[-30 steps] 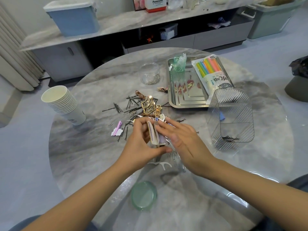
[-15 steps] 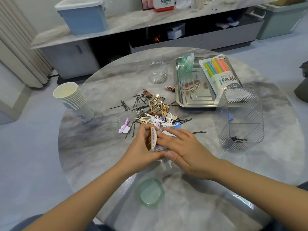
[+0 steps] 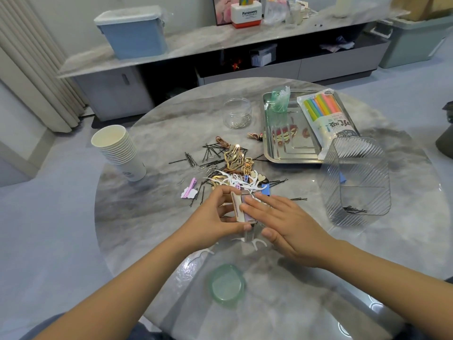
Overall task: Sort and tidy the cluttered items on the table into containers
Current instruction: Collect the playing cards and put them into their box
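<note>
**Both hands met over a small stack of cards beside the clutter pile**

The left hand (image 3: 215, 212) curled round a small stack of flat cards (image 3: 239, 208), thumb on the near end and fingers on the far end, so its grip was narrow and held the stack on edge. The right hand (image 3: 286, 224) lay with straight fingers flat against the right face of the stack, its grip wide and pressing rather than clasping. The stack stood just on the near side of the clutter pile (image 3: 230, 168), which lay on the round marble bench (image 3: 147, 231).

The pile was a jumble of black hairpins, gold clips, white floss picks and small paper clips. Just left of the pile lay a pink clip on a white cloud card (image 3: 190, 191). Well to the pile's left stood a stack of paper cups (image 3: 117, 150), tilted. Beyond the pile stood a clear jar (image 3: 237, 116) with metal clips in its bottom. Right of the pile lay a steel tray (image 3: 291, 155) carrying a packet of coloured straws (image 3: 326, 116) and a crumpled green bag (image 3: 279, 100). Near the tray's right corner stood a ribbed clear bin (image 3: 358, 177) with a few hairpins in its bottom. On the near side of the pile, past the hands, a green lid (image 3: 226, 285) lay flat, with two floss picks (image 3: 257, 242) between it and the hands
</note>
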The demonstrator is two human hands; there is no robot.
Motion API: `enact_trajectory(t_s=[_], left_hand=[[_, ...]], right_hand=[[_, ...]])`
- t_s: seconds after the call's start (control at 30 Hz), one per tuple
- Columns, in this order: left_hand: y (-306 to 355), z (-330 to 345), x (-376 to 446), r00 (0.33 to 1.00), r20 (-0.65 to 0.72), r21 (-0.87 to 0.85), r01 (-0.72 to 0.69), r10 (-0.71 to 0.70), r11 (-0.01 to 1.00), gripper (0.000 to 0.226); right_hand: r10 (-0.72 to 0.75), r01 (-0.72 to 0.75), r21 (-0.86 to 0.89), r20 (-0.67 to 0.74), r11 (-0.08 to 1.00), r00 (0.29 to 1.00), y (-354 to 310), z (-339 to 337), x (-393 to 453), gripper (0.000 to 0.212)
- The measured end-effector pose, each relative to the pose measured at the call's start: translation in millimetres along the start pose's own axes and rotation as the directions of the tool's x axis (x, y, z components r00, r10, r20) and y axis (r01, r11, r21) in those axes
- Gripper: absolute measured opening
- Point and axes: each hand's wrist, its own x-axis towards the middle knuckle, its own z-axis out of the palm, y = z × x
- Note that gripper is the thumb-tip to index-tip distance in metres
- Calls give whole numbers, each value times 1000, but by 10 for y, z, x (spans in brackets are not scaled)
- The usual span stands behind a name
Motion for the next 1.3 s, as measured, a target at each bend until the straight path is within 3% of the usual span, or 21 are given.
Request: enact_trajectory(t_s=[0.27,0.4,0.47,0.53,0.7,0.77,0.83,0.93,1.13,1.3], left_hand=[[43,-4,-11,1000,-7,-26,10,-11,1000,54],[113,-66,-1,1000,-21,-49,6,-7,999,58],[168,-92,-4,1000,-14,-98,-10,9,995,61],[212,-82,-4,999,18,-171,-29,33,985,61],[247,-41,34,998,65,-320,2,20,947,65],[266,-61,43,997,69,-302,5,17,953,61],[277,-59,44,998,61,-190,-19,31,982,57],[278,-4,33,999,-12,-67,-43,42,997,54],[319,73,55,997,-75,-181,14,-28,983,35],[266,155,43,970,-238,-158,7,-45,987,20]], right_hand=[[-1,2,52,-21,999,1000,10,-68,45,47],[189,-153,370,-62,916,980,-21,-167,76,55],[291,-280,473,52,835,955,-27,-259,100,74],[299,-335,517,155,787,942,-11,-293,134,83],[307,-292,585,77,756,949,18,-243,214,69],[317,-279,600,45,749,947,20,-229,210,67],[333,-282,577,18,766,943,23,-222,203,69],[325,-288,402,-26,869,945,-16,-229,183,82],[333,-308,199,-108,930,937,-99,-247,181,73],[398,-385,114,-136,916,907,-142,-273,178,86]])
